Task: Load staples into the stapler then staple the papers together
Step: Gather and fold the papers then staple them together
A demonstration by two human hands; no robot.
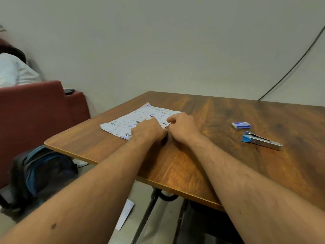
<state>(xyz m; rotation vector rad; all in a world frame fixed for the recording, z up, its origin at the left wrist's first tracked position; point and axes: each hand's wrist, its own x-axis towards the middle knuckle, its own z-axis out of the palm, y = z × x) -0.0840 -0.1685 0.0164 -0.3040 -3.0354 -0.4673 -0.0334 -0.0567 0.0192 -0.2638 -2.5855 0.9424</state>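
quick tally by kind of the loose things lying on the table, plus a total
papers: 1 stack, sheet count cannot be told
staple box: 1
stapler: 1
total: 3 on the table

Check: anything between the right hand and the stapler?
Nothing: the head view shows only bare table between the right hand and the stapler. The staple box sits just beyond that line.

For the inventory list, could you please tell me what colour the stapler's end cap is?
Blue; the rest of the stapler is silver metal, seen in the head view.
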